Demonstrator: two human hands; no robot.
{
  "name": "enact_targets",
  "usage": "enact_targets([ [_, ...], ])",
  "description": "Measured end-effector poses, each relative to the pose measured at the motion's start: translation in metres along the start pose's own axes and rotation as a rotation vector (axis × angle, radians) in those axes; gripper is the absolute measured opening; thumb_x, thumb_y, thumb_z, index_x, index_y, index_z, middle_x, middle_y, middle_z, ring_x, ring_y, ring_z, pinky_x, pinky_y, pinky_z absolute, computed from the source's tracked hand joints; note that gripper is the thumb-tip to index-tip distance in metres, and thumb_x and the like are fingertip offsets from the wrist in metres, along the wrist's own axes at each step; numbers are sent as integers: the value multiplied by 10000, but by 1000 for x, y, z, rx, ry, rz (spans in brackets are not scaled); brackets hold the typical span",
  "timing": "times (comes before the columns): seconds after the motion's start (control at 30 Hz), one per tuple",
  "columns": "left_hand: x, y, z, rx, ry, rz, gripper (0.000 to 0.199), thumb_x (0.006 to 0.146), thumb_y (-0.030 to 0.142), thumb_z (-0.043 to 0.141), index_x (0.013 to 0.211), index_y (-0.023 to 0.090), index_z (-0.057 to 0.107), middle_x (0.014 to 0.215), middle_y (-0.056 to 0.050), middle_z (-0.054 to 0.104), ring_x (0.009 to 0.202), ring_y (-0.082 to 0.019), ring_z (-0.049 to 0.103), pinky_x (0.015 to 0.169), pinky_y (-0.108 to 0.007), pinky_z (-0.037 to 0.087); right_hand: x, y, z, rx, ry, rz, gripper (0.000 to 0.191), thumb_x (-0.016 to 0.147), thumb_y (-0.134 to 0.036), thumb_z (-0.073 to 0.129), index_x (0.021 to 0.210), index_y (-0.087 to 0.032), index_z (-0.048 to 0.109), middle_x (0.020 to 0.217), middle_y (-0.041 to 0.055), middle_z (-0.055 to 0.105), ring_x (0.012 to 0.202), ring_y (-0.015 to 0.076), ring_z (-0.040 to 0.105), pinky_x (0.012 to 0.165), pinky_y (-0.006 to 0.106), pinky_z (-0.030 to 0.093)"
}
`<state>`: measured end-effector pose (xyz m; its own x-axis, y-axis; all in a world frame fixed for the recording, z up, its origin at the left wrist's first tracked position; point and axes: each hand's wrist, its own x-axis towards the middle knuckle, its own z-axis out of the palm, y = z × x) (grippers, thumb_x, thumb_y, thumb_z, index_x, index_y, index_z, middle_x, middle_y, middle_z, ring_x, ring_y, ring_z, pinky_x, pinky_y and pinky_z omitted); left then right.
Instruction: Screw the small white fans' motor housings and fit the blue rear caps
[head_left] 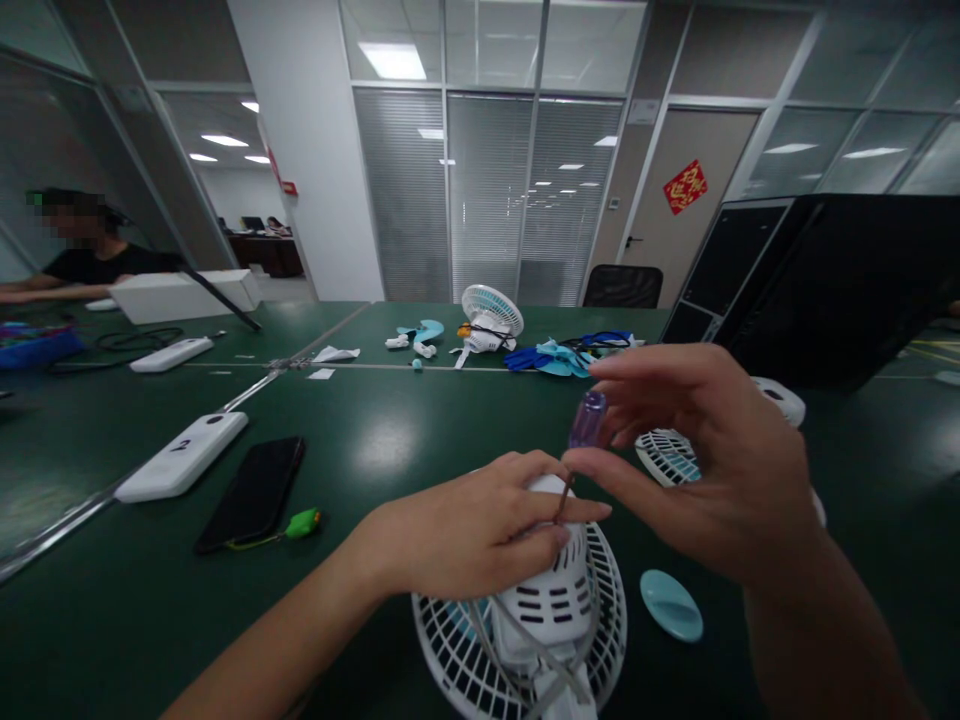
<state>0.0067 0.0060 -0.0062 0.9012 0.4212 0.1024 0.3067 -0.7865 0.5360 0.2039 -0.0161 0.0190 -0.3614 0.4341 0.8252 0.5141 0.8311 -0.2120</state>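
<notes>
A small white fan [551, 600] lies face down on the green table, its rear motor housing up and a cable looped over it. My left hand [480, 530] is laid over the housing, its fingers wrapped about the top and steadying it beside the screwdriver's shaft. My right hand [720, 460] has thumb and fingers around the purple clear handle of a screwdriver [587, 420]. The thin shaft slants down to the top of the housing; its tip is hidden by my left fingers. A light blue oval cap [672, 605] lies right of the fan.
Another fan [489, 320] stands farther back, near blue gloves [555, 356] and blue fan blades [424, 332]. A fan grille [664, 455] lies behind my right hand. On the left are a black phone [255, 490] and a white power strip [184, 455]. A person [105, 250] sits far left.
</notes>
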Motion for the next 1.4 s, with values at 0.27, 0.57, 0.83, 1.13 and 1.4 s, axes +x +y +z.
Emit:
enact_targets([
  [0.27,-1,-1,1,8,13,17,348,1019,217,418,1320,217,593,1359,-94,484,1294,-222,461,1143,-368,328,6,-3,-1,-30,-42,-103,249,885,-130,613,1124,-196,630,962,22,674,818,115,642,648,212,533],
  [0.57,-1,1,-1,12,-12,5,436,1020,215,394,1448,252,471,1407,-91,459,1340,-211,432,1166,-360,300,2,2,-10,1,25,-20,176,824,-310,751,941,-276,624,827,-33,674,656,128,635,574,242,543],
  [0.83,0,0,0,7,-3,7,402,1019,207,411,1402,252,522,1399,-87,468,1346,-207,420,1156,-343,306,3,-1,-4,-68,0,-44,137,889,-265,669,1012,-254,610,899,-15,713,692,118,675,628,229,558],
  [1.13,-1,0,1,-6,35,46,276,1006,189,428,1184,191,639,1265,-68,585,1282,-205,471,1139,-353,326,1,-3,1,62,-72,-35,331,832,-199,708,1126,-273,577,891,-28,715,758,142,709,641,232,584],
  [1.4,-1,-1,1,1,33,26,267,1011,204,418,1136,193,654,1190,-64,594,1224,-211,503,1110,-358,359,0,-3,5,122,-38,2,422,808,-133,699,1178,-257,538,833,-30,675,710,133,683,596,229,574],
])
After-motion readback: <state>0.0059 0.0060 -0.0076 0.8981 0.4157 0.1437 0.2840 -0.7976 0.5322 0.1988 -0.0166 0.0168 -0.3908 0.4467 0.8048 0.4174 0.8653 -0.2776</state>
